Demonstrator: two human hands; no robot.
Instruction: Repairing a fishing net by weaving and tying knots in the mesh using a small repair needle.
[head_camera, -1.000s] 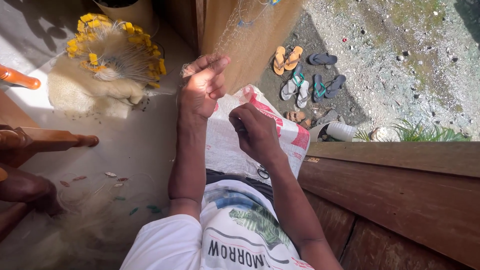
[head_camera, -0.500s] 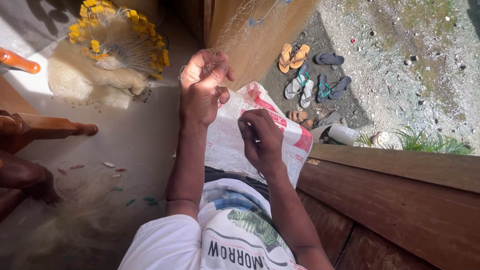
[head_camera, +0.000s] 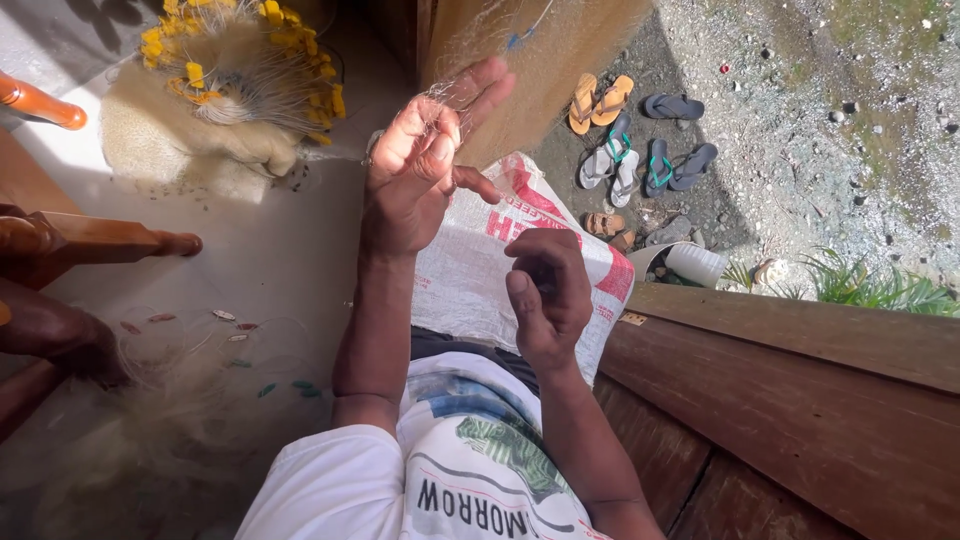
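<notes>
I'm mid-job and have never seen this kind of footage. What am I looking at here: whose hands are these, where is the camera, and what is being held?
There is no machine here. A camera worn on a person's head looks down at their own two bare hands. The left hand is raised with fine net stretched over its fingers. The right hand is lower, its fingers curled as if pinching something too small to make out. A white sack lies over the lap. On the floor to the left sits a heap of net with yellow floats. Past the wooden step, sandals lie on gravel.
</notes>
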